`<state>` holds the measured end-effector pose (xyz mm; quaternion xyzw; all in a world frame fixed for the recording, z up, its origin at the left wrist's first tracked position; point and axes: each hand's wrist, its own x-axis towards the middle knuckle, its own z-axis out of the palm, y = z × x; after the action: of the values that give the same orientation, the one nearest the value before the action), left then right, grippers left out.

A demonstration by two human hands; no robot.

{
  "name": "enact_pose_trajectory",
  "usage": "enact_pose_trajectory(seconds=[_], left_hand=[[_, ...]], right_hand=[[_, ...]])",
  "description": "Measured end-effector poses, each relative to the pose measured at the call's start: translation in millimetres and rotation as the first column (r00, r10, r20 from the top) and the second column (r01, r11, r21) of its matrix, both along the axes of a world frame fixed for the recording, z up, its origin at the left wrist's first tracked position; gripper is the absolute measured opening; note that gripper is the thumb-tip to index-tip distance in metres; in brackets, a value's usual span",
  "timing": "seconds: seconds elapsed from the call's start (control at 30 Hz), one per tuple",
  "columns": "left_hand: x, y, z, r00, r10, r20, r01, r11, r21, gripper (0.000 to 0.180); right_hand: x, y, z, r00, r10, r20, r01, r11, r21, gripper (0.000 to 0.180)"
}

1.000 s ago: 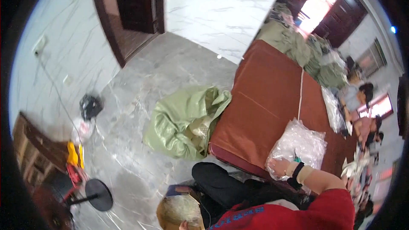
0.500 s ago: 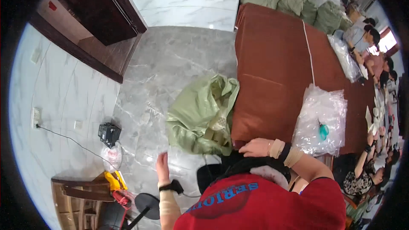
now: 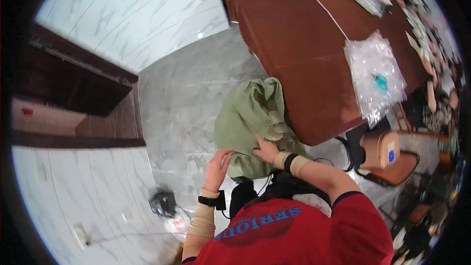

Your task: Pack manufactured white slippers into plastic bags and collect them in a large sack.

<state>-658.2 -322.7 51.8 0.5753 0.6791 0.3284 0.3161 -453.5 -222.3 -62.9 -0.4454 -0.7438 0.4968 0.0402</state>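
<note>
A large green woven sack point(image 3: 240, 118) stands on the floor in front of me, slumped, its gathered mouth turned toward the brown-covered table. What is inside cannot be made out. My left hand point(image 3: 215, 171) is at the sack's near left side, fingers apart and holding nothing; whether the fingertips touch the sack is unclear. Over the sack's near right part is my right hand point(image 3: 266, 149), its fingers spread against or just above the fabric. Both wrists have beige wraps and black bands.
The brown-covered table point(image 3: 304, 59) stands just beyond the sack, bearing clear plastic bags point(image 3: 365, 64) with teal-handled scissors point(image 3: 380, 82) on top. At right are a tan bin point(image 3: 379, 149) and a chair point(image 3: 400, 169). A black device point(image 3: 163, 202) sits by the left wall. Several people are at far right.
My view has turned and shifted. My right hand has left the table edge and come to the sack. My left hand has moved in close to the sack's side.
</note>
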Motion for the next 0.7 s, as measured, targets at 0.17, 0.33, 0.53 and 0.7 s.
enact_pose_trajectory(seconds=[0.17,0.33,0.53,0.7], left_hand=[[6,74,-11,0.825,-0.562,-0.054,0.564,0.820,0.091,0.030],[52,131,-107,0.502,-0.857,-0.118,0.859,0.510,-0.051,0.051],[-24,131,-206,0.656,-0.718,-0.235,0.590,0.681,-0.434,0.102],[-19,100,-193,0.593,-0.797,-0.116,0.671,0.568,-0.476,0.094]], right_hand=[[-56,-69,24,0.980,0.189,-0.069,-0.162,0.943,0.291,0.040],[-65,-90,-3,0.987,0.147,0.069,-0.159,0.964,0.212,0.031],[-45,-33,-7,0.432,-0.811,-0.394,0.631,0.584,-0.510,0.024],[-35,-3,-112,0.250,-0.926,-0.282,0.803,0.361,-0.475,0.025]])
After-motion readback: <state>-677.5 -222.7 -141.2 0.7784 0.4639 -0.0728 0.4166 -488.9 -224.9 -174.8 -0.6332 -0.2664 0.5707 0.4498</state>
